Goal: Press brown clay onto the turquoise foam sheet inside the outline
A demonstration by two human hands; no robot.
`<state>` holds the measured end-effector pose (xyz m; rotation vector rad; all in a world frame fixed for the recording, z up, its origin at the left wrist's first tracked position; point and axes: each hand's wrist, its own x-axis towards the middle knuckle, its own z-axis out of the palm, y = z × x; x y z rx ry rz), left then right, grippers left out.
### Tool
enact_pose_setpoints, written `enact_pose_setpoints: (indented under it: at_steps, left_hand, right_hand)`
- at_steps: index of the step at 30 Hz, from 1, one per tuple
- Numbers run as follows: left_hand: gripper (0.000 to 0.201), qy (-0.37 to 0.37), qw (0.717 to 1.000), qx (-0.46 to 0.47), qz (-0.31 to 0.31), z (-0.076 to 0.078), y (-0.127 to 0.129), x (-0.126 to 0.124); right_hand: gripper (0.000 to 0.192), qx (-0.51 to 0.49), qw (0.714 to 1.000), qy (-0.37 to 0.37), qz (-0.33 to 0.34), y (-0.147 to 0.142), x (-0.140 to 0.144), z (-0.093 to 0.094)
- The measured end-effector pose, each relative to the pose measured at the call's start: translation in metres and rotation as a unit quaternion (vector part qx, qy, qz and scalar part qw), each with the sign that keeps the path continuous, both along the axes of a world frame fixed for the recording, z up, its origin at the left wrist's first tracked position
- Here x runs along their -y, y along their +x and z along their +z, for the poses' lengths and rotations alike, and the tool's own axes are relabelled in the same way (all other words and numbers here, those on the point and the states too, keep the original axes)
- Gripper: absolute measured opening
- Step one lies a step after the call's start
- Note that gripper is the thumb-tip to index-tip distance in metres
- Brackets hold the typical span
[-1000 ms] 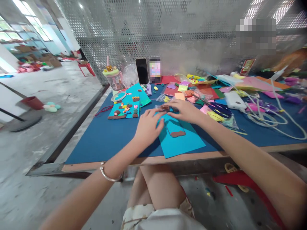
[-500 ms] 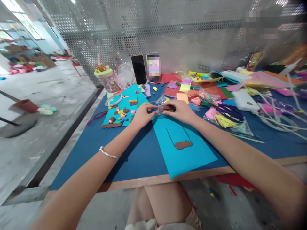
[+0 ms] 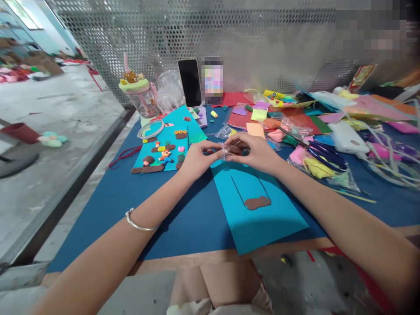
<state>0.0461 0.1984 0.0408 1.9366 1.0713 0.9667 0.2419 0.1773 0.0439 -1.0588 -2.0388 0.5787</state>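
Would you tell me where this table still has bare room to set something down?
Bare blue mat lies left of the left hand, between the decorated card, the front edge and the plain turquoise sheet. A smaller patch lies right of that sheet. Behind the right hand, around the scissors, it is crowded.

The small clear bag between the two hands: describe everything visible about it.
The small clear bag looks like thin, glossy plastic, crinkled, with dark brown material inside. It is held just above the top edge of the turquoise sheet, pinched from its left by the left hand and from its right by the right hand. Whether it is sealed cannot be told.
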Motion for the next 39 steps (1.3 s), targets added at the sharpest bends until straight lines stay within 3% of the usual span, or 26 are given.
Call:
enact_pose_setpoints:
  at_steps: [3, 4, 6, 8, 10, 21, 29, 35, 39]
  left_hand:
    - [0.014, 0.122, 0.986, -0.055, 0.098, 0.010, 0.001, 0.027]
    - [0.018, 0.173, 0.977, -0.071, 0.105, 0.012, 0.000, 0.038]
    - [0.022, 0.262, 0.956, -0.130, 0.005, 0.014, -0.002, 0.063]
    - [0.028, 0.302, 0.924, -0.202, -0.117, 0.012, -0.006, 0.082]
    - [0.031, 0.311, 0.902, -0.253, -0.161, 0.007, -0.010, 0.094]
    - [0.024, 0.430, 0.829, -0.309, -0.181, -0.002, -0.011, 0.098]
    - [0.031, 0.406, 0.841, -0.303, -0.191, -0.002, -0.015, 0.099]
    - [0.032, 0.402, 0.833, -0.313, -0.214, 0.000, -0.013, 0.099]
    - [0.032, 0.385, 0.850, -0.294, -0.209, -0.001, -0.014, 0.100]
  right_hand:
    - [0.031, 0.008, 0.999, 0.023, -0.032, 0.001, 0.000, 0.001]
    - [0.031, 0.005, 0.998, 0.030, -0.047, 0.002, -0.001, 0.000]
    - [0.030, -0.003, 0.997, 0.035, -0.074, 0.003, -0.002, -0.002]
    - [0.029, -0.002, 0.996, 0.031, -0.086, 0.004, -0.003, -0.004]
    - [0.028, 0.007, 0.996, 0.026, -0.085, 0.003, -0.004, -0.007]
    - [0.030, 0.050, 0.995, 0.034, -0.079, 0.002, -0.005, -0.012]
    - [0.029, 0.058, 0.994, 0.040, -0.078, 0.001, -0.006, -0.014]
    - [0.027, 0.058, 0.995, 0.041, -0.069, 0.001, -0.005, -0.015]
    - [0.027, 0.069, 0.994, 0.054, -0.068, 0.001, -0.005, -0.016]
